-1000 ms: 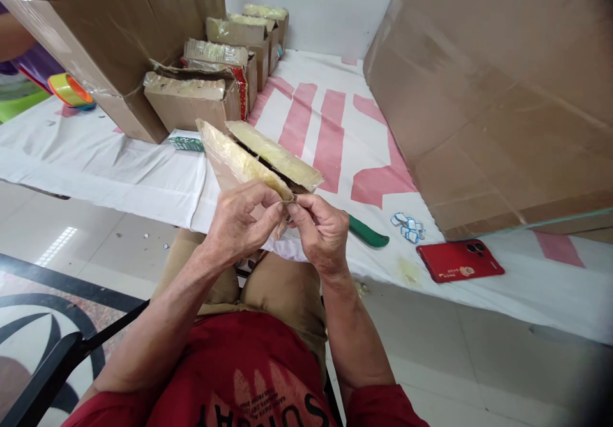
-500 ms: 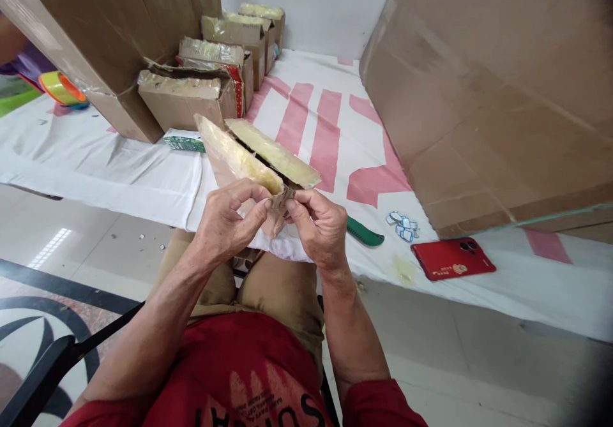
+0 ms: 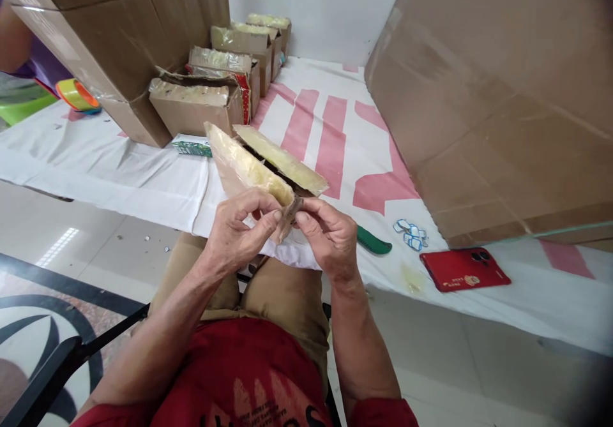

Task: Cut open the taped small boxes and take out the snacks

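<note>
Clearly, both hands are busy at one spot: the left hand [image 3: 243, 226] pinches the near corner of an open carton [image 3: 256, 172], and the right hand [image 3: 330, 230] grips its brown end flap [image 3: 290, 217] between thumb and forefinger. That carton sits slantwise at the near edge of the white-covered desk [image 3: 143, 165], and I cannot tell whether its base is fully supported. If it overhangs, a downward push might tip it off; if the two pinches pull unevenly, I'd expect the thin cardboard to crease or tear. One green-handled tool [image 3: 374, 242] lies just beside the right hand, so a careless sweep could knock it. Counting around, I make it one red phone [image 3: 464, 270], one green-and-white box [image 3: 191, 147], one orange-and-yellow ring [image 3: 71, 93] and two large cartons [image 3: 479, 108], standing on opposite sides. Beside the left one runs a row of smaller cartons [image 3: 189, 108], at least five, though they overlap too much to be sure. Near the phone, the white-and-blue pieces [image 3: 412, 242] are too jumbled to count.
</note>
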The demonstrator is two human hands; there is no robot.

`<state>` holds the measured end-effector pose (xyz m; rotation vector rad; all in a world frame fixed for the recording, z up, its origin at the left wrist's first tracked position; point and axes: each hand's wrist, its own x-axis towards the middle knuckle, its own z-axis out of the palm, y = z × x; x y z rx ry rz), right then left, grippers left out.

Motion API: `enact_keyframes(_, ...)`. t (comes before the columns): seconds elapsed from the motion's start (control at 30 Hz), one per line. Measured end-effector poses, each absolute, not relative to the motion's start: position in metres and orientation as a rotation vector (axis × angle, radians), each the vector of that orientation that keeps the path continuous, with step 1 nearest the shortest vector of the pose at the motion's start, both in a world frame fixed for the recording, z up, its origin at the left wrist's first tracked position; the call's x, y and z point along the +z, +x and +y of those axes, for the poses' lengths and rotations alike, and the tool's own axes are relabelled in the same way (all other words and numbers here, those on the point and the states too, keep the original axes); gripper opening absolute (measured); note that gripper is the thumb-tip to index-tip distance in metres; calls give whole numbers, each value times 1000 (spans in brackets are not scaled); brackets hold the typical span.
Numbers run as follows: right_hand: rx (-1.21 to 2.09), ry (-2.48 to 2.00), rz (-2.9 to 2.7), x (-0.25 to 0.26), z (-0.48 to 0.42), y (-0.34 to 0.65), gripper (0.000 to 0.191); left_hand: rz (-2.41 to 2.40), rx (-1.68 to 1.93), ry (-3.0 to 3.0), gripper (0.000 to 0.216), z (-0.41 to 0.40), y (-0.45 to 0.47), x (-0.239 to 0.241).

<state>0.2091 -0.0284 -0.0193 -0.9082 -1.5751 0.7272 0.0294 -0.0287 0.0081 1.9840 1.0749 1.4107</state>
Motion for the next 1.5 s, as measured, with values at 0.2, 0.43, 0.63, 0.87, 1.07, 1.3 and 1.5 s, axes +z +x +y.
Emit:
enact_keyframes(0.2,818,-862,-1530,-23,-32,213,31,1023,1419,2088,15,-42,39,10)
enact_keyframes(0.43,855,-879,-1504,-19,-31,216,36,1007,1424,2214,36,-62,55,-17)
enact_keyframes(0.63,593,-1062,-1546,-12,-24,209,25,919,1366,2261,32,-62,55,-28)
enact_keyframes(0.87,558,-1141,-1558,-3,0,245,17,1416,1798,1980,31,-15,-18,-15)
enact_keyframes(1.07,792,-1049,-1433,3,26,265,14,1376,1773,1786,58,12,-55,-25)
enact_keyframes(1.3,883,-1138,-1371,5,38,261,17,1243,1617,1505,47,20,-46,-20)
enact_keyframes(1.5,458,-1263,-1457,3,32,262,31,1214,1520,1324,36,31,-39,-9)
